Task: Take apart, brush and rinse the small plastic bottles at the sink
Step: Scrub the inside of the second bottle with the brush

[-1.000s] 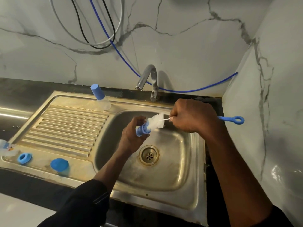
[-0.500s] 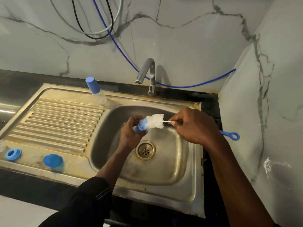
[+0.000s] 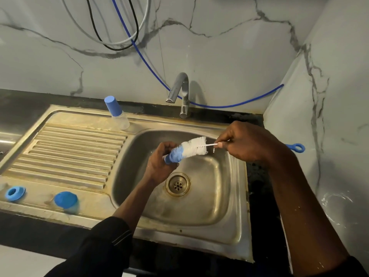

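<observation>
Over the steel basin [image 3: 229,206], dull and stained, I see both hands working above the round perforated drain [image 3: 177,183]. The left hand [image 3: 157,168] has its fingers curled round a small blue plastic piece [image 3: 173,156], cylindrical and blurred. I cannot tell whether it is a cap or a collar, since the palm hides its far end. The right hand [image 3: 247,143] pinches the thin twisted-wire stem of the brush [image 3: 194,148] between thumb and fingertips, the other fingers folded in. The soft white bristles lie between the two hands, their tip pushed into the blue piece, just beside the left fingertips. The blue loop [image 3: 297,147] of the handle juts out behind the right wrist; the hand hides the handle's middle. On the rear rim by the ribbed drainboard [image 3: 69,152] stands a clear bottle [image 3: 117,116] with a tall blue top. Near the front edge lie a blue ring [image 3: 15,193] and a domed blue cap [image 3: 65,199], well apart from the hands. A curved chrome tap [image 3: 179,90] stands behind the basin.
</observation>
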